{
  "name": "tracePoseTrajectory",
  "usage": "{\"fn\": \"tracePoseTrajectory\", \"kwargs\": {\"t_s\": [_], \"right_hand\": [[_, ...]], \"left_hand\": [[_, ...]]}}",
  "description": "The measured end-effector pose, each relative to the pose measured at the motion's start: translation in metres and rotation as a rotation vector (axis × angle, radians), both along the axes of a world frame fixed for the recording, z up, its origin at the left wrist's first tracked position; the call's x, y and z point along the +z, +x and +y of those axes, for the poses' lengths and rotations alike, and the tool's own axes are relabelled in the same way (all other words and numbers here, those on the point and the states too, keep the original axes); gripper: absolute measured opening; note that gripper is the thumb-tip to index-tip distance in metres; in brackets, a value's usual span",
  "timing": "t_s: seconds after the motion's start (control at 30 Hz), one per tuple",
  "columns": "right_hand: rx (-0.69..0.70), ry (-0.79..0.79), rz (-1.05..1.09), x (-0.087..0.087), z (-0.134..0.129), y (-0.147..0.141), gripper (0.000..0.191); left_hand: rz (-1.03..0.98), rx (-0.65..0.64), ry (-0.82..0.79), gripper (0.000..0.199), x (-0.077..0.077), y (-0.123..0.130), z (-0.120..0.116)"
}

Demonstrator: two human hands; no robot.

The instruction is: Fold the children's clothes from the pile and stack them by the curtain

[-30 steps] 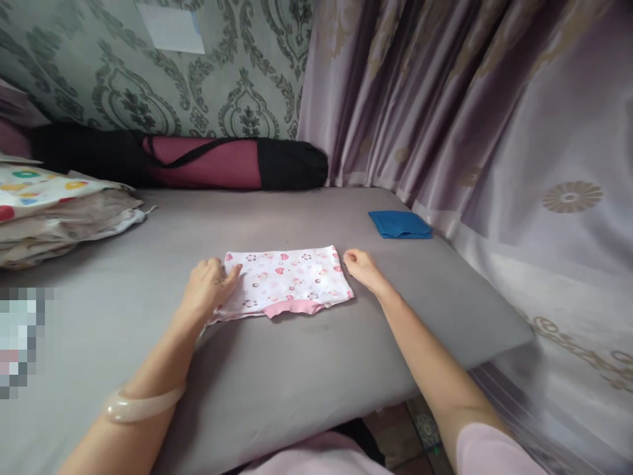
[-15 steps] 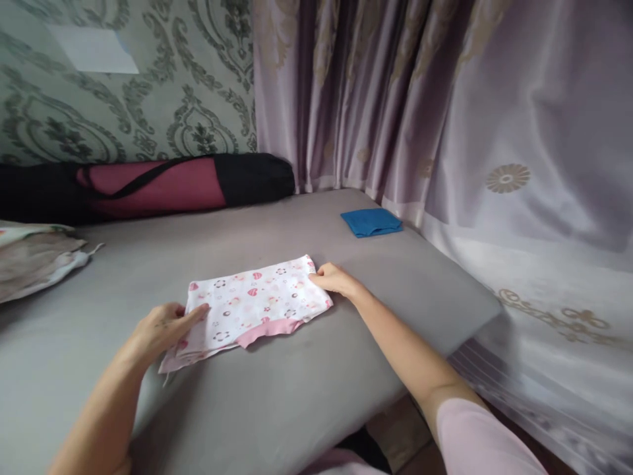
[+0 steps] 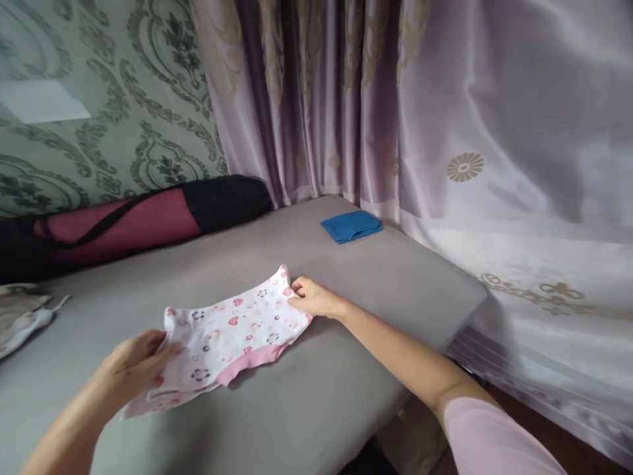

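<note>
A folded white garment [image 3: 232,330] printed with pink hearts and dark flowers, with a pink trim along its near edge, is stretched between my hands. My left hand [image 3: 133,363] pinches its left end, thumb on top and fingers beneath. At the opposite end, my right hand [image 3: 316,298] grips the edge between thumb and fingers. The cloth sags slightly in the middle, and its ends look raised off the grey-covered surface [image 3: 277,422]. A loose lower layer hangs out at the near left corner.
A folded blue cloth [image 3: 351,226] lies near the far right corner. Along the patterned wall rests a long black and maroon bag [image 3: 123,221]. Part of a light cloth pile [image 3: 24,320] shows at the left edge. Purple curtains [image 3: 326,99] hang behind and to the right.
Both hands have taken a firmer hold of the printed garment and lifted its ends, so it now sags between them. The camera view has turned to the right and tilted.
</note>
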State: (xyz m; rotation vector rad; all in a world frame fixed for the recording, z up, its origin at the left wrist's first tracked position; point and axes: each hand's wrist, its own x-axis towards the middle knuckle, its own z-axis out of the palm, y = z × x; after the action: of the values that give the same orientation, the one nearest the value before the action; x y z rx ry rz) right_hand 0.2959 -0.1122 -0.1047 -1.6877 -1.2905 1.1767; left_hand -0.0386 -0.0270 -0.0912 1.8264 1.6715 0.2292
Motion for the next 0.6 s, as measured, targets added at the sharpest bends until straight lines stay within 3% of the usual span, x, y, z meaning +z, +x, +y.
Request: {"fn": "tracePoseTrajectory", "kwargs": {"t_s": [0.13, 0.33, 0.47, 0.6], "right_hand": [[-0.072, -0.013, 0.339, 0.007, 0.012, 0.015, 0.015], [-0.219, 0.061, 0.402, 0.036, 0.047, 0.080, 0.029], [-0.233, 0.131, 0.408, 0.053, 0.068, 0.135, 0.045], [-0.281, 0.283, 0.443, 0.054, 0.083, 0.182, 0.027]], "left_hand": [[-0.153, 0.090, -0.050, 0.048, 0.033, 0.023, 0.008], [-0.458, 0.065, 0.082, 0.047, 0.069, 0.092, 0.020], [-0.655, 0.073, 0.145, 0.044, 0.069, 0.150, 0.037], [-0.806, 0.009, 0.162, 0.041, 0.057, 0.208, 0.064]]}}
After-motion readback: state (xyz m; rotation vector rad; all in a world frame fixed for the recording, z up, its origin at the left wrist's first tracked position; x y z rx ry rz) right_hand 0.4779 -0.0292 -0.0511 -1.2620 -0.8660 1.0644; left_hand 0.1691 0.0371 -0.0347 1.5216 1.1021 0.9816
